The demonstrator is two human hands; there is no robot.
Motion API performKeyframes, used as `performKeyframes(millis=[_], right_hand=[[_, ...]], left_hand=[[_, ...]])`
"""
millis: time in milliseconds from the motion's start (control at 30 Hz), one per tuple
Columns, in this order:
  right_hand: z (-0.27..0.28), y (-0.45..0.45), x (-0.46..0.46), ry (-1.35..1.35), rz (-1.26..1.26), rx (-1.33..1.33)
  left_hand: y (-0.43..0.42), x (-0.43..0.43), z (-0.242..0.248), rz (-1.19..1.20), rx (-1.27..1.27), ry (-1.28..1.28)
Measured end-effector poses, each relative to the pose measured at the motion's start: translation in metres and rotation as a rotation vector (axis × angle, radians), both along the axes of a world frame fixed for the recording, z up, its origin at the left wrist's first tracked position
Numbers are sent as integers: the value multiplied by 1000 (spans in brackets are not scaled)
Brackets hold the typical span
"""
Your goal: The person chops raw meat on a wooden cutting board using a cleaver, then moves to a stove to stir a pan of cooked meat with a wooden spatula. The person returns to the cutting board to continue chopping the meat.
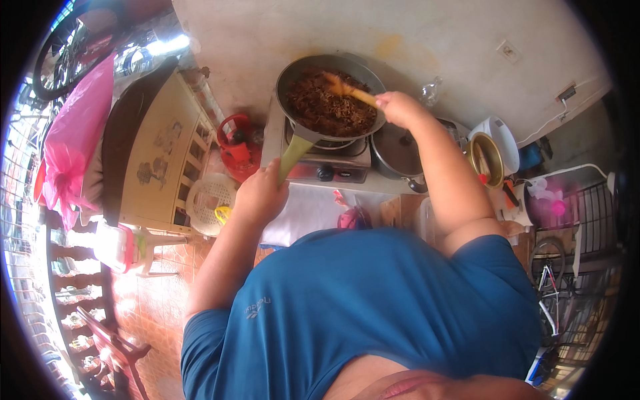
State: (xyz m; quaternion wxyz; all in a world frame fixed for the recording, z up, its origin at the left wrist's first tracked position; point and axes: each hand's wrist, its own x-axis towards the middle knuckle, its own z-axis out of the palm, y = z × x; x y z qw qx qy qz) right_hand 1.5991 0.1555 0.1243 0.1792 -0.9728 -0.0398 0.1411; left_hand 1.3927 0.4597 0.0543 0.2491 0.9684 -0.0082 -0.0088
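Note:
A deep frying pan [283, 95] sits on a gas stove [300, 170], full of dark brown shredded food [320, 107]. My left hand [261, 192] is closed around the pan's green handle [294, 155]. In my right hand [400, 107] is the handle of a wooden spatula [362, 95]; its blurred head rests in the food near the pan's middle. Just right of the pan, partly behind my right forearm, stands a dark lidded pan [395, 150].
A red gas cylinder [242, 155] stands left of the stove, by a perforated plastic stool [207, 197]. Behind the stove rises a stained wall [450, 45]. At the right are a gold-coloured metal bowl [492, 150] and a white basin [505, 137].

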Motion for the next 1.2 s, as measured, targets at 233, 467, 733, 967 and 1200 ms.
performKeyframes(millis=[233,467,733,967,1200], right_hand=[[-57,22,-24,-142,102,-348],[4,28,-41,-227,286,-431],[-32,20,-63,-225,379,-572],[7,43,-24,-230,335,-454],[-43,55,-20,-228,330,-449]], left_hand=[[0,4,0,-18,-5,0],[1,1,-4,8,1,-9],[0,1,1,-9,-34,5],[1,0,-1,-2,-17,17],[0,3,-4,-7,-42,0]])
